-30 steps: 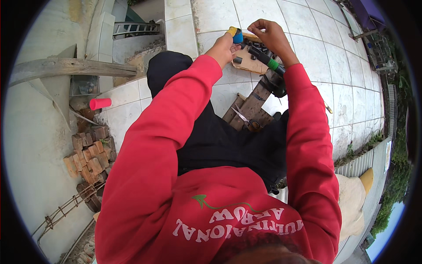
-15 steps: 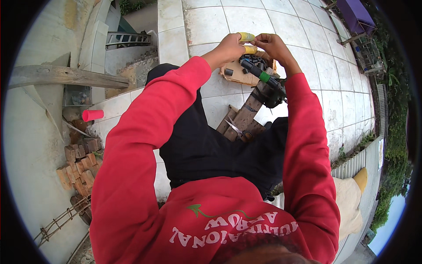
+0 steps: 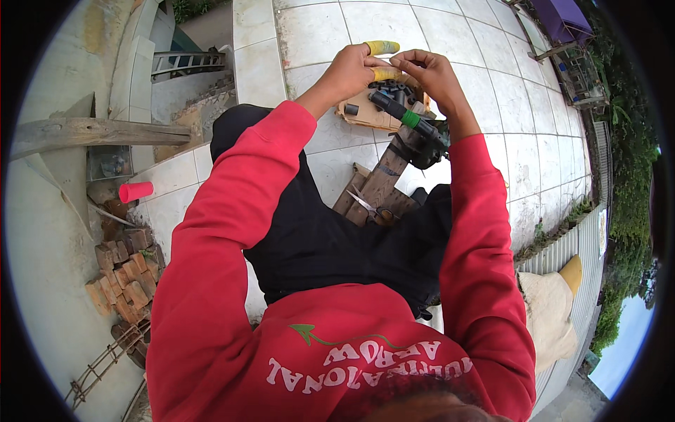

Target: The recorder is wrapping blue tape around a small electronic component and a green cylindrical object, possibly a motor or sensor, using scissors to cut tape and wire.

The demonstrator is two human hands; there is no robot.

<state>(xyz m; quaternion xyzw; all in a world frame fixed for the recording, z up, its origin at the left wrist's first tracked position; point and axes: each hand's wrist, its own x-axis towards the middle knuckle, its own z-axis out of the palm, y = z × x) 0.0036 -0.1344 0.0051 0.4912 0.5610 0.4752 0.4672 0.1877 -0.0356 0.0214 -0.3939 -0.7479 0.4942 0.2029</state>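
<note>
My left hand (image 3: 348, 72) is raised beyond my knees, yellow wraps round two of its fingers. Those fingers point right and stand apart. Beside them, my right hand (image 3: 430, 76) has its thumb and fingertips pinched together near the wrapped fingertips; anything in the pinch is too small to make out. Below the hands lies a cardboard tray (image 3: 370, 119) with several black pieces. A black power tool with a green band (image 3: 410, 119) rests on a wooden plank (image 3: 380, 184). Open scissors (image 3: 365, 205) with dark handles lie on the wood nearer my lap.
White tiles (image 3: 450, 28) cover the ground. On the left are a red cup (image 3: 136, 192), a wooden post (image 3: 105, 132) and stacked bricks (image 3: 126, 285). A purple box (image 3: 562, 20) stands far right, and a pale cloth (image 3: 548, 323) lies over corrugated metal.
The whole view has shifted slightly. My left hand's wrapped fingers are spread a little wider, and the right fingertips have come slightly away from the upper one.
</note>
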